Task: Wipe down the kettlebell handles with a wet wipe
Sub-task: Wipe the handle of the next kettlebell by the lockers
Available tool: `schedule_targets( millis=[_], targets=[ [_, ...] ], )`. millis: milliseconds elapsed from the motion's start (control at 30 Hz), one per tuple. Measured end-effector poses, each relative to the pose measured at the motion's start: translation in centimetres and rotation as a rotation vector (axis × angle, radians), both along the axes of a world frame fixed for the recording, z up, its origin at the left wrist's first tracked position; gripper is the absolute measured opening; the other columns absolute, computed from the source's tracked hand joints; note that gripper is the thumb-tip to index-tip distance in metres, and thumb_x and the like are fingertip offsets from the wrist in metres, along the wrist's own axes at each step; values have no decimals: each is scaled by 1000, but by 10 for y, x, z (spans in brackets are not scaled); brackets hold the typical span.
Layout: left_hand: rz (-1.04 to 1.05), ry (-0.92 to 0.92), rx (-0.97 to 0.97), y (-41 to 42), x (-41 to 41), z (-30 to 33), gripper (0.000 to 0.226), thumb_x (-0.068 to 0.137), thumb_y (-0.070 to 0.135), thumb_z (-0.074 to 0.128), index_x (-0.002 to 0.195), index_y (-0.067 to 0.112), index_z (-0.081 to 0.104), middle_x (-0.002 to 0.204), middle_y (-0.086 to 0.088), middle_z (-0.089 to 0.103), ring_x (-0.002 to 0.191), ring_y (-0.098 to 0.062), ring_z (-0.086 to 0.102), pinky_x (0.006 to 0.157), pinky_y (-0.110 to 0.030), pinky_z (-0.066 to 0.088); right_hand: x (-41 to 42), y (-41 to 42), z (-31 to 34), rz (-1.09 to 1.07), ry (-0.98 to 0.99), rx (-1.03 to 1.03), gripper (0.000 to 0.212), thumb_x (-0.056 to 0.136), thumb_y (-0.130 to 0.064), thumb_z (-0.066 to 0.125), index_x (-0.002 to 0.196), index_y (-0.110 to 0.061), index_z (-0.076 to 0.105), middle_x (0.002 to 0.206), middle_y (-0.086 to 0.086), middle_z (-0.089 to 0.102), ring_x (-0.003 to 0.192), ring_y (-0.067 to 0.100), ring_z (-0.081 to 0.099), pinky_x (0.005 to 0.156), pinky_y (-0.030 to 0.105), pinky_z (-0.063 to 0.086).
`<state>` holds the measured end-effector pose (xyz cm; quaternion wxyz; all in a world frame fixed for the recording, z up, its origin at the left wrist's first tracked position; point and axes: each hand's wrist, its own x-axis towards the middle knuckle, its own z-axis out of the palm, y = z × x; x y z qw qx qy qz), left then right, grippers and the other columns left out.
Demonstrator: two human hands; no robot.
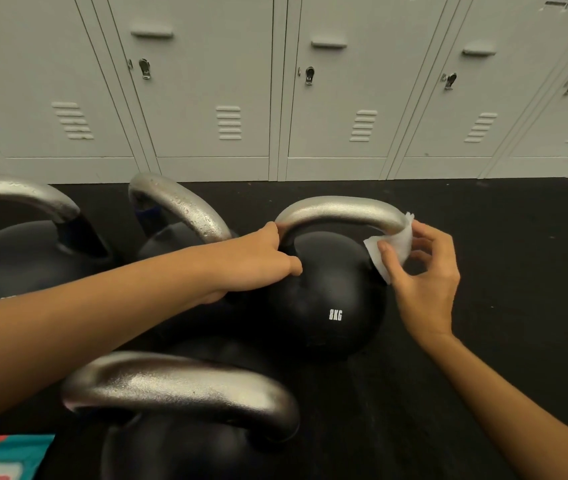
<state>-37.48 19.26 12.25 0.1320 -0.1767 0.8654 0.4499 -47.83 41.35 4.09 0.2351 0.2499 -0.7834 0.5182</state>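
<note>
Right hand point(424, 271) pinches the wet wipe point(391, 249) against the 8KG kettlebell's handle point(341, 211), right end; left hand point(258, 261) grips the left end.

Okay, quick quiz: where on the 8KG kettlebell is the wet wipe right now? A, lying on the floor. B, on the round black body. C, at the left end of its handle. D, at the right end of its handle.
D: the right hand pinches the wet wipe against the right end of the handle, while the left hand steadies the left end.

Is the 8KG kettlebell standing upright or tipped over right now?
Upright. The 8KG kettlebell rests on its base on the floor, handle arched on top. The left hand steadies it while the right hand holds the wipe.
</note>
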Motion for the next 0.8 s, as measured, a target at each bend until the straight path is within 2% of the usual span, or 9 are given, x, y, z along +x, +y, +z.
schedule_targets(
  millis=[100,233,300,400,467,567,633,733,800],
  targets=[
    [-55,-5,-111,5,4,5,58,90,33,58,140,20,33,122,0,58,112,-17,56,101,-36,44,5,-6,7,-12,-32,-28,43,87,-16,73,125,-10,54,120,-2,53,106,16,56,88,22,49],
    [-197,28,-405,15,12,9,83,98,34,48,152,3,-7,151,-13,31,134,-28,38,105,-31,32,7,-12,18,33,53,28,39,90,-15,70,127,-13,56,128,-3,54,119,16,50,100,24,43],
    [-218,34,-435,16,13,8,86,99,35,47,151,3,-12,156,-13,22,137,-29,34,107,-32,31,8,-10,12,55,-44,-32,41,93,-18,66,132,-14,54,133,-5,55,123,12,51,103,28,44],
    [-231,33,-461,15,12,8,85,99,36,46,151,3,-12,156,-12,23,137,-28,34,107,-31,31,14,-2,-3,90,-327,-124,47,96,-29,58,141,-21,48,134,-7,58,121,3,56,103,31,49],
    [-239,43,-460,14,13,9,84,99,36,46,151,4,-12,157,-12,21,139,-27,33,107,-30,30,14,1,-5,94,-364,-134,47,98,-34,50,143,-20,48,135,-4,59,123,1,55,105,33,47],
    [-248,58,-462,10,14,11,79,99,35,47,153,6,-2,150,-10,34,132,-23,40,102,-27,33,6,-6,12,107,-230,-82,39,105,-28,40,140,-18,54,137,-6,59,129,3,50,111,29,40],
    [-241,104,-459,3,16,15,61,97,33,50,148,9,26,123,-5,54,111,-19,54,91,-27,41,-2,-15,33,140,-133,35,34,107,-26,38,130,-20,62,126,-10,64,120,5,55,105,27,42],
    [-211,187,-404,-8,23,21,38,95,28,55,132,22,51,102,4,65,92,-11,62,87,-32,50,-11,-32,69,230,-68,392,31,106,-31,38,119,-27,66,109,-8,66,101,14,57,90,33,44],
    [-159,266,-404,-14,26,24,34,94,25,57,128,23,56,100,11,66,87,-5,62,83,-23,47,-13,-44,87,280,-19,660,34,105,-37,35,122,-28,63,108,-4,66,99,18,56,87,39,45]
  ],
)
